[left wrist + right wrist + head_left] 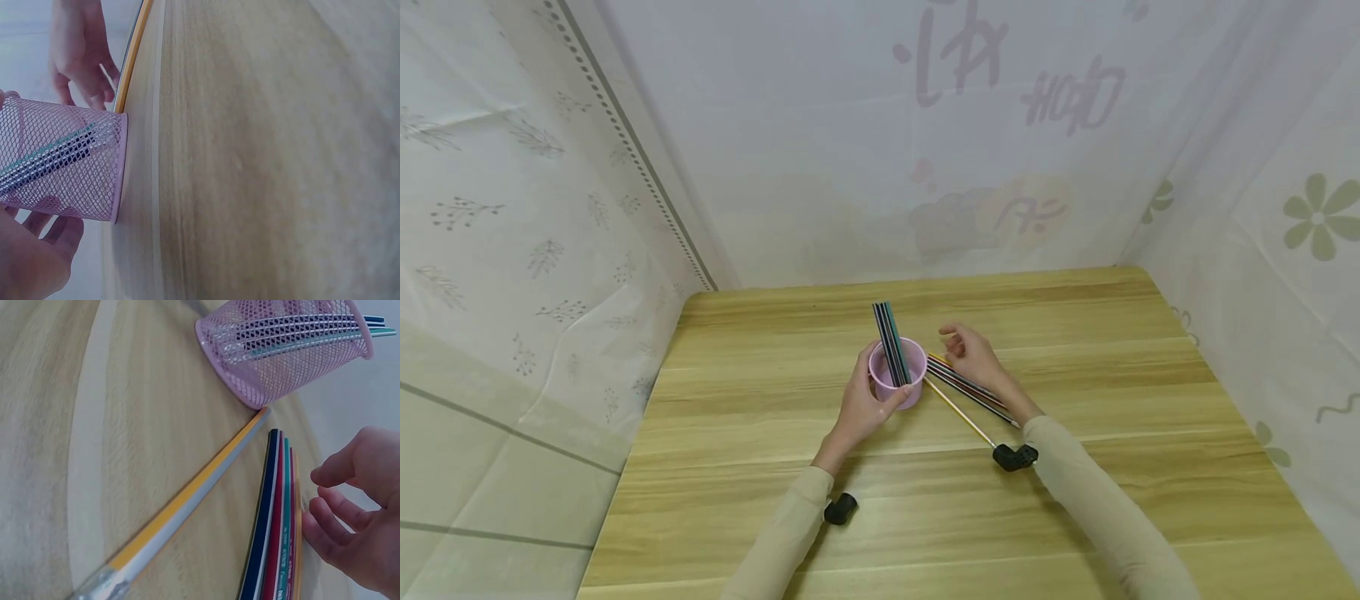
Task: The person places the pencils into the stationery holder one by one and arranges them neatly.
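My left hand [859, 410] holds a pink mesh pencil cup [913, 397], with the thumb near its rim and the fingers round its far side. Several dark and teal pencils [887, 329] lean inside the cup, their upper ends above the rim. My right hand [976, 360] is just right of the cup, fingers loosely bent and nothing held. Beside those fingers, a row of several pencils [269, 512] in dark blue, red, green and orange lies on the table. A yellow-and-white striped pencil [187, 500] lies apart from the row, one end close to the cup's base.
The wood-grain table [737, 433] has rounded back corners. Patterned white cloth [820, 167] hangs behind it and on both sides. A black device [1015, 457] is on the right wrist, another black device [841, 508] on the left.
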`<state>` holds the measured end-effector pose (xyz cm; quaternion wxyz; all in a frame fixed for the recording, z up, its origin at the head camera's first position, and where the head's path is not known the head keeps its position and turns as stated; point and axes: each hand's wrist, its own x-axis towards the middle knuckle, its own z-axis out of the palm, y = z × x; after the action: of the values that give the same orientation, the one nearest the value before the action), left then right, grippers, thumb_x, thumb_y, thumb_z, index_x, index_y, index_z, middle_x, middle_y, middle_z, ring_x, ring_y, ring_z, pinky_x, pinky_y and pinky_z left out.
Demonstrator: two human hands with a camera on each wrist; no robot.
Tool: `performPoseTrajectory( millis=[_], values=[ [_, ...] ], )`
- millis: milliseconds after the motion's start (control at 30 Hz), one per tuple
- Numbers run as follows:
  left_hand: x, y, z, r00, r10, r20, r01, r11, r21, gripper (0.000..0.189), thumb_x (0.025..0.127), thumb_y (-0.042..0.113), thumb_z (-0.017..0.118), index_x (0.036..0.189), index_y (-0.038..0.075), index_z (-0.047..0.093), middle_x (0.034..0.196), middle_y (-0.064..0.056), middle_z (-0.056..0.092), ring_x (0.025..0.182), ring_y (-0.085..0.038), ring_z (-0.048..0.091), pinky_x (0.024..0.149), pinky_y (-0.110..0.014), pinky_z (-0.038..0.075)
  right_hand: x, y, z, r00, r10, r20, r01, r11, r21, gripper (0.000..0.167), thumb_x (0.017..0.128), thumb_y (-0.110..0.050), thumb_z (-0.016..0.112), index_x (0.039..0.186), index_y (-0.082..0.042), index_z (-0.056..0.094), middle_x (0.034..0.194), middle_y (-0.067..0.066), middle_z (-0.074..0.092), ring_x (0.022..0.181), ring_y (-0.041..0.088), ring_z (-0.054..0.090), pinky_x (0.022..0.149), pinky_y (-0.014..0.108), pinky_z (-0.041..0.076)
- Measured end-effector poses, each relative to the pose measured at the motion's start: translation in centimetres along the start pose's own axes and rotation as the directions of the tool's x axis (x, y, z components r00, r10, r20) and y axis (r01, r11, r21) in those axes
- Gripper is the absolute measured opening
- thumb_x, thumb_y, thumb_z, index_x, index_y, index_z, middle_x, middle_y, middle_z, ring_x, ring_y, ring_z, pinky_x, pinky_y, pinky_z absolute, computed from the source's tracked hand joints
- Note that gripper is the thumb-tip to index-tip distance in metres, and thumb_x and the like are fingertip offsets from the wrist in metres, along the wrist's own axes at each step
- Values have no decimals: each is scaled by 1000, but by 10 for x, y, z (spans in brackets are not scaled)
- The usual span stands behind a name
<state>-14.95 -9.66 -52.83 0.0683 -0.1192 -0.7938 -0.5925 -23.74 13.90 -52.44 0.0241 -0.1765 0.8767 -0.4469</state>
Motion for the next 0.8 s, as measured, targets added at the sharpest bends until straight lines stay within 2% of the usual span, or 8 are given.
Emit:
performPoseTrajectory(
  millis=[200, 400, 567, 700, 800],
  values=[
    [0, 0, 0, 1000, -28, 13, 28, 1000, 14, 90, 82, 21, 84, 155, 17, 32, 148, -11, 50, 132, -29, 54, 108, -48, 49, -3, 3, -1, 999, 3, 39, -1, 999, -54, 39, 85, 8, 63, 124, 6, 60, 97, 19, 65, 85, 27, 64, 78, 38, 56],
    [0, 0, 0, 1000, -21, 14, 21, 1000, 18, 89, 83, 22, 83, 155, 16, 32, 148, -12, 51, 131, -30, 54, 107, -50, 49, -4, 7, 0, 998, -27, 59, 35, 990, -138, 38, 81, 9, 60, 118, 4, 64, 94, 18, 65, 86, 28, 62, 80, 43, 55],
    [1, -1, 0, 1000, -15, 12, 15, 1000, 8, 89, 83, 21, 84, 155, 16, 32, 148, -12, 51, 131, -30, 54, 107, -50, 49, -4, 7, 0, 997, -22, 76, 37, 977, -208, 34, 81, 8, 62, 115, 2, 65, 91, 13, 62, 86, 26, 59, 80, 43, 53],
    [1, -1, 0, 1000, -6, 9, 6, 1000, 9, 89, 83, 20, 84, 155, 15, 32, 148, -13, 51, 132, -30, 54, 108, -50, 48, -2, 7, 1, 996, -26, 85, 48, 961, -272, 30, 83, 6, 62, 112, 0, 68, 86, 10, 60, 82, 24, 56, 75, 39, 49],
    [1, -1, 0, 1000, -4, 10, 4, 1000, 12, 89, 82, 20, 84, 155, 14, 32, 149, -13, 50, 132, -30, 54, 108, -50, 48, -1, 5, 2, 994, -46, 94, 76, 934, -349, 32, 82, 6, 60, 112, -2, 70, 85, 10, 62, 81, 25, 57, 72, 40, 50]
  ],
)
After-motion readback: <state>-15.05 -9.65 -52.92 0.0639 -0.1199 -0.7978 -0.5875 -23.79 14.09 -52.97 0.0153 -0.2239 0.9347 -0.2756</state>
